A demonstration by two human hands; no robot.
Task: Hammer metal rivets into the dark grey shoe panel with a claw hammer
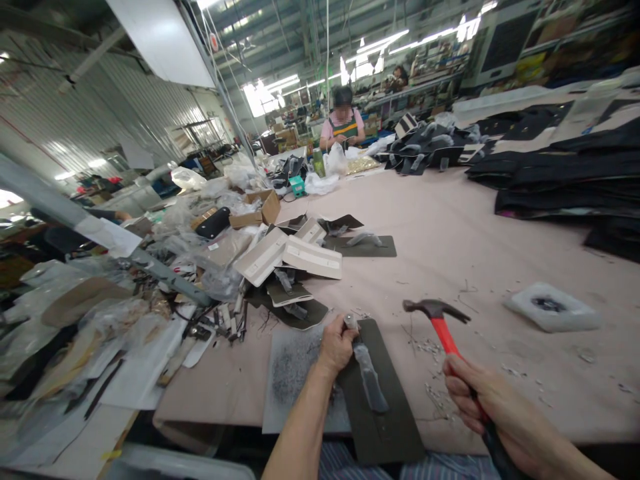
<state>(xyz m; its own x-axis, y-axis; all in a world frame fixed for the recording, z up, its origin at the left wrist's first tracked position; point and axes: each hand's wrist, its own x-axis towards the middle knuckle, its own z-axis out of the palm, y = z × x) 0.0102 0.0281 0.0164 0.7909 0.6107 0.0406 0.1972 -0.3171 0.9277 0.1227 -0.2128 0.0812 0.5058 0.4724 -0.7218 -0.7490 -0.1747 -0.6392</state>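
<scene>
Looking down from the head camera: the right hand (487,407) has its grip wrapped tight around the red handle of a claw hammer (443,323), head raised off the worktop (450,227) and sitting a bit right of the piece. The left hand (336,347) has a narrow pinch on a small metal fitting (350,321) at the far end of a dark olive panel (380,407), which lies on a grey backing sheet (293,373) right at the near edge of the worktop. A grey strap (371,380) runs down the middle of that panel.

As for progress, I'd guess it's early to middling. Similar dark panels (363,245) with straps lie further up the worktop, mixed in with white cards (290,257), but I can't tell if those are finished or waiting. Little metal scraps (430,347) are scattered near the hammer. Way at the back another person (343,123) works at their own pile, and black fabric stacks (565,173) sit off to the right.
</scene>
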